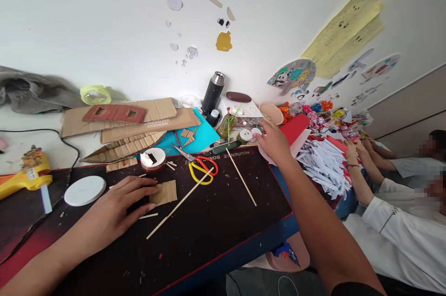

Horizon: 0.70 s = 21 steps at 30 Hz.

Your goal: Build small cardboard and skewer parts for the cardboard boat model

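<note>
Your left hand [130,205] rests low over the mat, its thumb and index finger standing apart at the left edge of a small cardboard piece [167,193]; you touch that edge, but whether you pinch it cannot be told. The piece lies flat on the dark mat [223,240], just right of those fingertips.

Your right hand [275,145] reaches across to the far side, fingertips at a small white round lid [257,132]; the fingers bend, and it cannot be told whether they close on it. A small jar [245,135] with greenish contents stands just left of that lid.

Beyond your left fingers sits a round pot [161,158] with a white top and a brown side. A pale wooden stick [180,204] slants to the right of your cardboard, its far end across the handles of the red-and-yellow scissors [190,158]; a second stick [241,177] lies farther right.

A white disc [85,191] lies left of your left hand, and a yellow glue gun [33,177] farther out. Behind the pot, a blue sheet [206,135] lies beside larger cardboard sheets [167,108], with a black flask [213,94] near the wall. Past your right forearm, white paper strips [324,166] are heaped near a co-worker's hand [351,149].
</note>
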Motion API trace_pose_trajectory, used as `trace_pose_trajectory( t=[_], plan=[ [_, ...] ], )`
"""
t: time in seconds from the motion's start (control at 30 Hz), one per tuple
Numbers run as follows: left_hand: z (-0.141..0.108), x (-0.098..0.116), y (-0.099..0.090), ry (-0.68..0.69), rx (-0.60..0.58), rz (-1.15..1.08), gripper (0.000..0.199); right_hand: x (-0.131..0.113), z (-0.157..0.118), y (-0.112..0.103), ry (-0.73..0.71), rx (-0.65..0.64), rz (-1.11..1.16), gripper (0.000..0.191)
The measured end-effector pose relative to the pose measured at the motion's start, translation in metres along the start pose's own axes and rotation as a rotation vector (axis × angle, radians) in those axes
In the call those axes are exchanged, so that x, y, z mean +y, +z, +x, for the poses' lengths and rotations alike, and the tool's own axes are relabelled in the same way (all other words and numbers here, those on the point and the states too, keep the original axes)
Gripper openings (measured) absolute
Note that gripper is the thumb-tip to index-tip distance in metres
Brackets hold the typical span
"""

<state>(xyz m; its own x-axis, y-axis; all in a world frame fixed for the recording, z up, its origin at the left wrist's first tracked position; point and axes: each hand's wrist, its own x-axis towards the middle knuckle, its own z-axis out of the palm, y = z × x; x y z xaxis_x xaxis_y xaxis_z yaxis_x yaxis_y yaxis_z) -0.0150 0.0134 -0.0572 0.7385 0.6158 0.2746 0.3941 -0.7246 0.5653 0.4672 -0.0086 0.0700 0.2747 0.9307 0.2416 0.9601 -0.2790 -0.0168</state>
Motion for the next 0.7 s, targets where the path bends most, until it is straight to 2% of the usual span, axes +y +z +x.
trace_pose_trajectory(
  t=[0.2, 0.43, 0.7],
  plan=[
    [-0.002, -0.003, 0.004, -0.030, 0.002, -0.002, 0.037, 0.016, 0.020, 0.008, -0.014, -0.229, -0.203, 0.061],
    [-0.001, 0.000, 0.001, -0.073, -0.010, -0.011, 0.035, 0.022, 0.031, 0.024, 0.001, -0.312, -0.232, 0.067],
    [0.001, 0.001, 0.000, -0.086, -0.017, -0.026, 0.035, 0.019, 0.042, 0.032, 0.022, -0.359, -0.261, 0.074]
  ],
)
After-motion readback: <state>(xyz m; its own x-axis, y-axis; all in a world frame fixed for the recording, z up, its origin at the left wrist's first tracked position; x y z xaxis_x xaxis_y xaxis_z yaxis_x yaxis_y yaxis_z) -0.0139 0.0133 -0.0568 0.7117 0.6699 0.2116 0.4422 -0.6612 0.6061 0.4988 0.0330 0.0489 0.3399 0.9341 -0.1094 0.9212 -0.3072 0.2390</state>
